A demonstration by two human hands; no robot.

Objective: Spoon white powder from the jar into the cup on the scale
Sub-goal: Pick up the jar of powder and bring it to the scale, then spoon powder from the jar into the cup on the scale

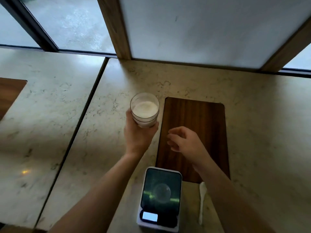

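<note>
A clear glass jar (pixel 145 109) holding white powder stands on the marble counter, left of a dark wooden board. My left hand (pixel 138 135) wraps around its near side. My right hand (pixel 182 140) hovers over the board with fingers loosely spread and nothing in it. A white kitchen scale (pixel 159 199) with a dark glossy platform and a lit display sits close to me. A faint clear cup seems to stand on its platform, but I cannot tell for sure. A white spoon (pixel 202 200) lies on the counter right of the scale, partly behind my right forearm.
The dark wooden board (pixel 198 118) lies between jar and right hand. The marble counter (pixel 67 115) has a dark seam running diagonally at the left. A wood-framed frosted panel (pixel 202 31) rises at the back edge. Another wooden inlay (pixel 8 93) shows at far left.
</note>
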